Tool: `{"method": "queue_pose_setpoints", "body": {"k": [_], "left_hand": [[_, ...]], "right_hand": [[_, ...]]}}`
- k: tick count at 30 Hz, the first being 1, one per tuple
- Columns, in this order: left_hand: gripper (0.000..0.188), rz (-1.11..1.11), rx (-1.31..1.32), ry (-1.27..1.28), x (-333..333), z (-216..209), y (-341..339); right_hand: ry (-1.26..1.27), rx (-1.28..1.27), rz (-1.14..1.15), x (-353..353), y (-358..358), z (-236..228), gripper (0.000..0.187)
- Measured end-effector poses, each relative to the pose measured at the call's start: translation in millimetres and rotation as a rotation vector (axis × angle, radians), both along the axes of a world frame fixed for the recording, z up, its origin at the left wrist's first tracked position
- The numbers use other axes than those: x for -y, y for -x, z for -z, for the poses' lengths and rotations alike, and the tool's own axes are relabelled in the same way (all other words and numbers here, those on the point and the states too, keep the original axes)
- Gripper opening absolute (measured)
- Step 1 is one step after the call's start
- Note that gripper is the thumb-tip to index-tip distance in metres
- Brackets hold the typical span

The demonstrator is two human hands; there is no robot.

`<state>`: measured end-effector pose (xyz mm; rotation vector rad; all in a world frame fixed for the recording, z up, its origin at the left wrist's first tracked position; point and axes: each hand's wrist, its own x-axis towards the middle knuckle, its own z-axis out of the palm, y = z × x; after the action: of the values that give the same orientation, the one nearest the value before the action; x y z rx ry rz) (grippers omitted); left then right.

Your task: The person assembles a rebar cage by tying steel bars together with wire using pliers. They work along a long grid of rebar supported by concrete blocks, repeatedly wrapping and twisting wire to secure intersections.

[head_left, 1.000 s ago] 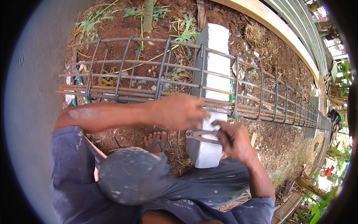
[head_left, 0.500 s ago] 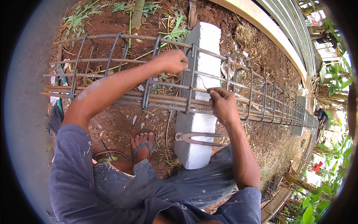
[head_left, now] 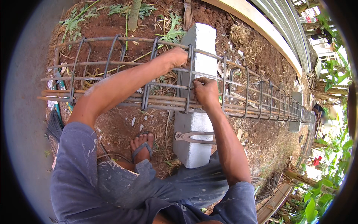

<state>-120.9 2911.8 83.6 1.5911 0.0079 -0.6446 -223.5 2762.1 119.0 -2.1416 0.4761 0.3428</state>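
Observation:
A long rebar cage [head_left: 164, 85] of rusty bars and bent stirrups lies across a white block [head_left: 203, 63]. My left hand [head_left: 178, 56] reaches over its upper bars, closed beside a stirrup [head_left: 190, 71] above the block; its fingertips are mostly hidden. My right hand [head_left: 206, 91] pinches at a middle bar, right by the same stirrup. The thin tie wire it held earlier is hard to make out now. A pair of pincers [head_left: 182, 136] rests on the lower part of the block, its handles pointing toward my right forearm.
My sandalled foot [head_left: 142, 146] stands on the soil left of the block. A second block [head_left: 295, 127] supports the cage farther right. A long wooden board [head_left: 257, 26] and corrugated sheets [head_left: 287, 26] lie at the back. A dark brush [head_left: 55, 123] is at the left.
My right hand has moved left and slightly up to the stirrup, with the wire end no longer sticking out visibly. My left hand stays near the upper bars.

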Motion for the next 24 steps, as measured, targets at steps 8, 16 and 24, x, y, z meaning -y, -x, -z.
{"method": "queue_pose_setpoints", "body": {"k": [8, 16, 24], "left_hand": [[0.027, 0.016, -0.122, 0.242, -12, -6, 0], [0.04, -0.091, 0.415, -0.193, -3, -4, 22], [0.025, 0.063, 0.885, -0.64, -3, -19, 27]], "right_hand": [[0.197, 0.1, -0.097, -10, -11, 14, 0.028], [0.31, 0.118, -0.05, -19, -6, 5, 0.027], [0.346, 0.099, -0.086, -21, -8, -2, 0.024]]}}
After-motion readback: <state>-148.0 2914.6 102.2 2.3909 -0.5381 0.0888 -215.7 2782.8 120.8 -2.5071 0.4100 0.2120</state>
